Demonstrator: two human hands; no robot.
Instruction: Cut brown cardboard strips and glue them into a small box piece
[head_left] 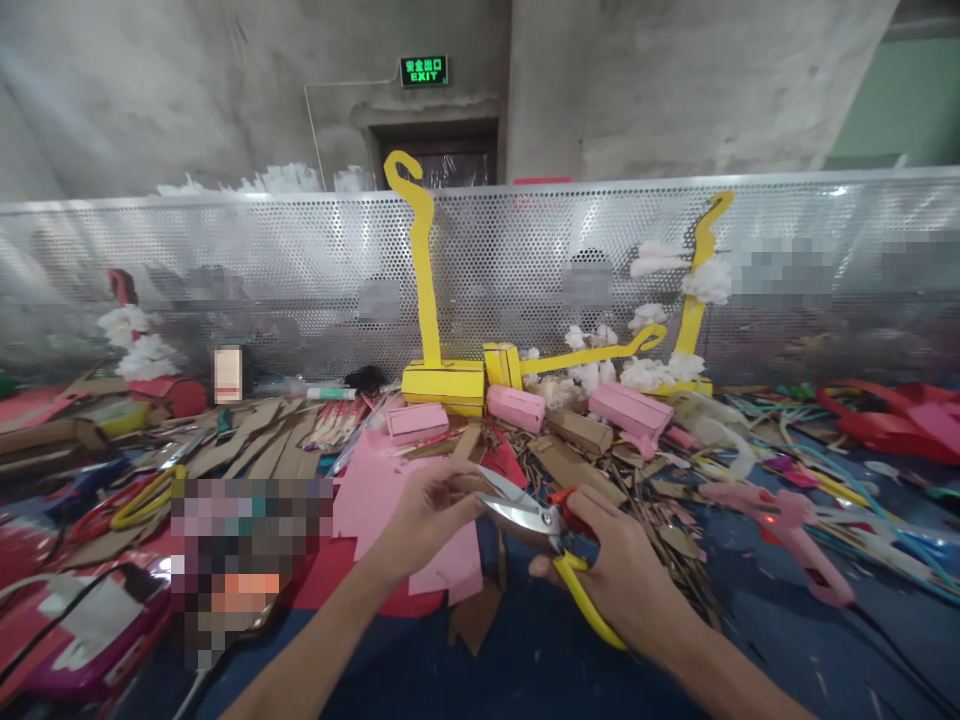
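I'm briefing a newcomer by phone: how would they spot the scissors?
Find the perforated metal barrier behind the blue tabletop. On the near side, just right of centre, the person's right-hand grip holds the scissors. Silver blades with one red and one yellow handle set them apart from the pink glue gun lying farther right.

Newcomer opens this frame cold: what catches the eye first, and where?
The red-and-yellow-handled scissors in the right hand, pointing toward the left hand near the centre. Behind, a tall yellow hooked strip stands on a yellow block before the perforated metal panel. A green EXIT sign glows near the top.
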